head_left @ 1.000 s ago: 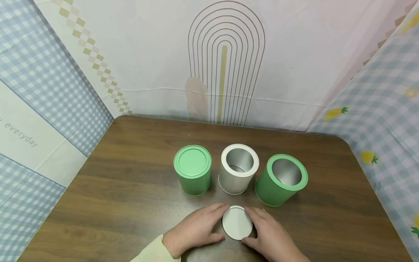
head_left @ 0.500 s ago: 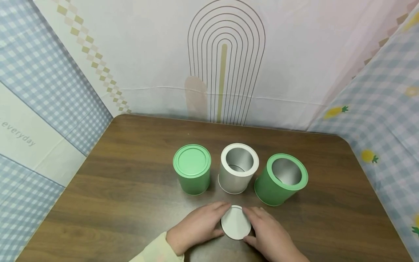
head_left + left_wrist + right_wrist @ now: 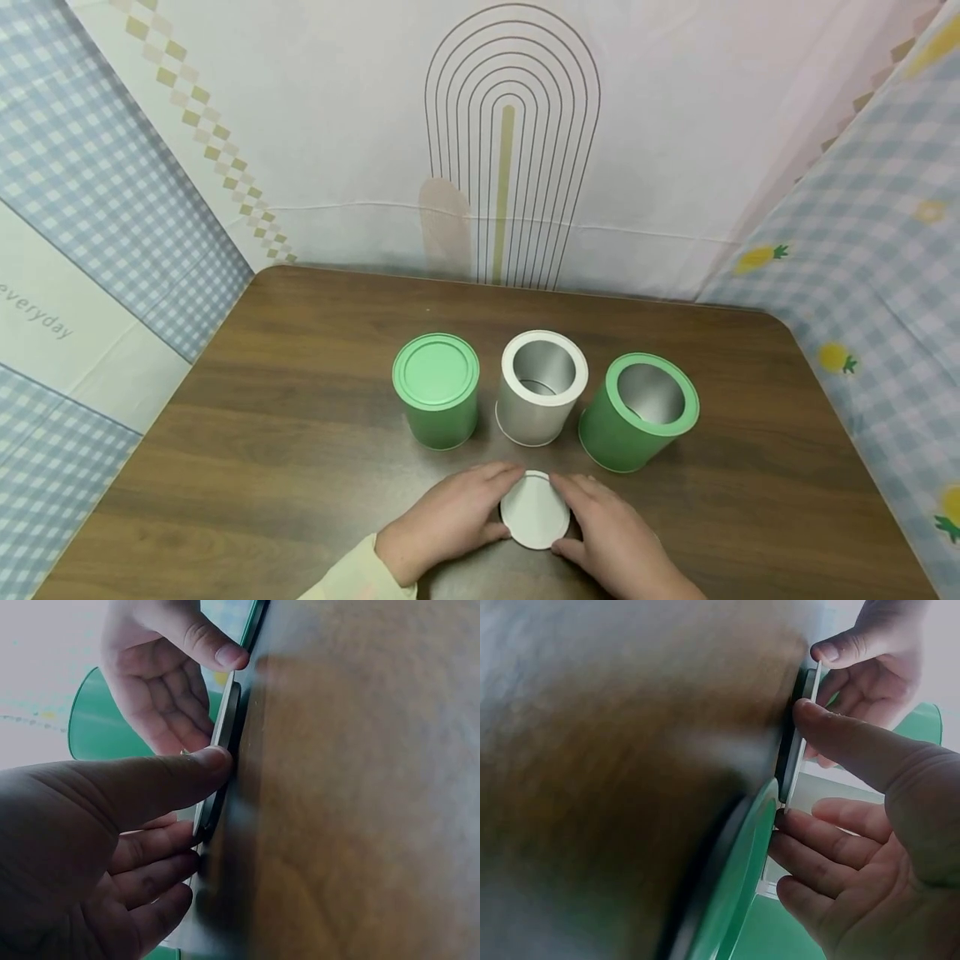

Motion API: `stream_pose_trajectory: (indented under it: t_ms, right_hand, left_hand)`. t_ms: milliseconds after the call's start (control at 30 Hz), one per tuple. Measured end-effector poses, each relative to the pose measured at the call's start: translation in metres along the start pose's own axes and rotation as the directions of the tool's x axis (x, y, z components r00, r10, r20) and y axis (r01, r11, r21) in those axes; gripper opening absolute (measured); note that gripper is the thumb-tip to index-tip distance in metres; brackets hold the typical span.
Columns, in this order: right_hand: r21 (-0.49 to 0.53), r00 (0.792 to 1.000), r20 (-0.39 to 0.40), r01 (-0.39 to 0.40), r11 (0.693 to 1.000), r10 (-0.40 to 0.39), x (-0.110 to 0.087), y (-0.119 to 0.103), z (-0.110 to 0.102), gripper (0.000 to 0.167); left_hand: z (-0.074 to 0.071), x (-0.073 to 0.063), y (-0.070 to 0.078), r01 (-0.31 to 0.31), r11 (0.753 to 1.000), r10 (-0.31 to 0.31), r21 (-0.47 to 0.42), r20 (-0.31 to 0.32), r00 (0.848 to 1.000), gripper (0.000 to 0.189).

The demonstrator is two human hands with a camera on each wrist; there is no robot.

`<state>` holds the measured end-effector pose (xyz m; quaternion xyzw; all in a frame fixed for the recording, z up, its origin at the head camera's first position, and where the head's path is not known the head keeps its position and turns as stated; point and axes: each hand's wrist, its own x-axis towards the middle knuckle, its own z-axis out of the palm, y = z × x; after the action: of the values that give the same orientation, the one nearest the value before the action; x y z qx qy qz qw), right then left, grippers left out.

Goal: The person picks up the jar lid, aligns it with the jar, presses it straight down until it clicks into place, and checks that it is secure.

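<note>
A round white lid [image 3: 535, 510] lies near the front of the table, between both hands. My left hand [image 3: 453, 521] holds its left side, thumb at the near rim and fingertips at the far rim. On the right side, my right hand [image 3: 611, 533] grips the rim the same way. Seen edge-on in the left wrist view, the lid [image 3: 217, 754] is close over the table, with a dark shadow under it. Just beyond the hands stands an open white can [image 3: 534, 421], its metal inside showing.
A green can with its lid on [image 3: 437, 375] stands left of the white one. To the right is an open green can [image 3: 626, 433]. A green lid [image 3: 742, 877] lies beside the right hand, hidden by it in the head view. Patterned cloth [image 3: 360, 125] hangs behind the table [image 3: 262, 433].
My left thumb has come in against the lid's rim. The head view has shifted slightly; the cans stand where they were.
</note>
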<state>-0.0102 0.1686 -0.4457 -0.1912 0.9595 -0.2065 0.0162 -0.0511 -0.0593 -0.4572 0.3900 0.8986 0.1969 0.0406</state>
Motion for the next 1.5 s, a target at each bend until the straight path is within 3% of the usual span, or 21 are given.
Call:
stream_pose_trajectory:
  t_ms: [900,1500]
  right_hand:
    - [0.017,1.000,-0.002,-0.024,1.000,0.024,0.0001,-0.0009,0.0001,0.073]
    - [0.055,0.999,-0.014,-0.048,0.997,0.049,-0.0021,-0.0004,-0.0025,0.076]
  left_hand:
    - [-0.0007,0.0002,-0.0003,0.015,1.000,-0.014,-0.028,0.030,0.999,0.068]
    - [0.0022,-0.0015,-0.0029,-0.010,1.000,0.009,-0.030,-0.009,1.000,0.067]
